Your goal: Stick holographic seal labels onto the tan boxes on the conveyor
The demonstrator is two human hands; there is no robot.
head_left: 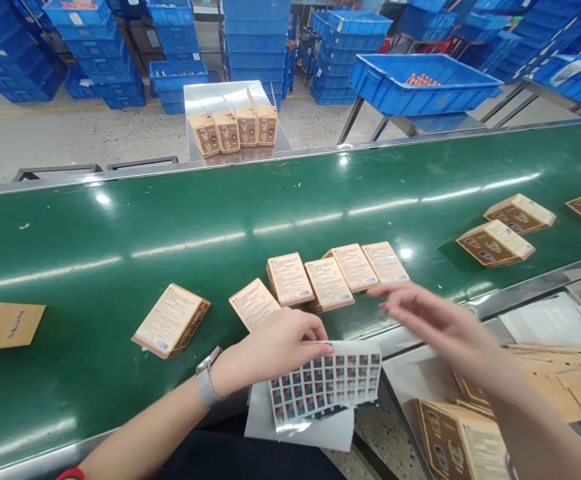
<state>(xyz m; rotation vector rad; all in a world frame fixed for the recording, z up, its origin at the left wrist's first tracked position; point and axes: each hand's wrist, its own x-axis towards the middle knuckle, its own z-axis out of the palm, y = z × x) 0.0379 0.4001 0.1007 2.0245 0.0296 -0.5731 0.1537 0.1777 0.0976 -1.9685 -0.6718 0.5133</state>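
Observation:
My left hand (290,340), with a watch on the wrist, pinches the top edge of a sheet of small stickers (326,383) over the belt's near edge. To the right, my right hand (420,317) is raised and slightly blurred, its fingers spread, close to the rightmost box (385,262) of a group. No object shows between those fingers. Several small brown boxes lie in that group, including one (290,279) just beyond my left hand. Another box (171,320) lies apart on the left.
A green conveyor belt (195,207) runs across the view. More boxes (495,244) lie at its right, one (7,327) at far left. Four-sided cartons (246,127) stand on a metal stand beyond. Blue crates (420,83) fill the background. Flattened cartons (570,380) lie at lower right.

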